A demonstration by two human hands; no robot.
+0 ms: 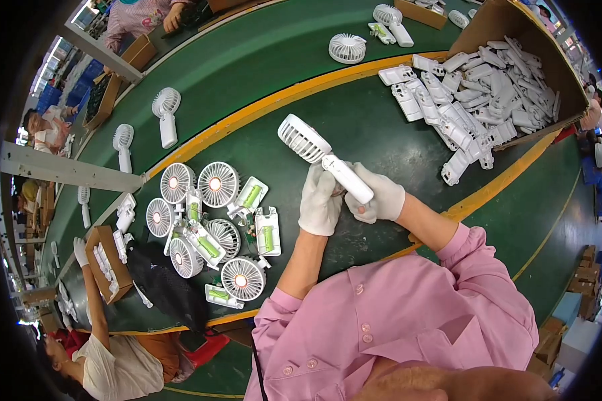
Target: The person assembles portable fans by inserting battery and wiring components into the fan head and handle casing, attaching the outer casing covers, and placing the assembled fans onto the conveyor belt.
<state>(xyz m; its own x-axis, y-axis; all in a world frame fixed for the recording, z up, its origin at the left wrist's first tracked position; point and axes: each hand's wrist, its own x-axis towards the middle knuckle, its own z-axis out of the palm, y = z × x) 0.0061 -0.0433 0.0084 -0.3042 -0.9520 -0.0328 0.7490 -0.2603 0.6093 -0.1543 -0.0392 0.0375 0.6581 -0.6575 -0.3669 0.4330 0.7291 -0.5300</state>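
Observation:
Between my two white-gloved hands is a white handheld fan (348,178), tilted with its round caged head up and to the left. My left hand (320,199) closes round the handle just below the head. Gripping the lower handle from the other side is my right hand (378,194). Left of my hands lies a group of opened fans, among them a caged fan head (219,184) and an open handle half with a green battery (268,231). On the right, white plastic handle shells (448,120) spill in a heap onto the green table.
A large cardboard box (574,80) on its side holds more shells. Along the belt (247,73) beyond the yellow edge lie finished-looking fans (166,117) and a loose fan head (347,49). A co-worker (114,361) reaches to a small carton (116,267) at left, beside a black bag (164,281).

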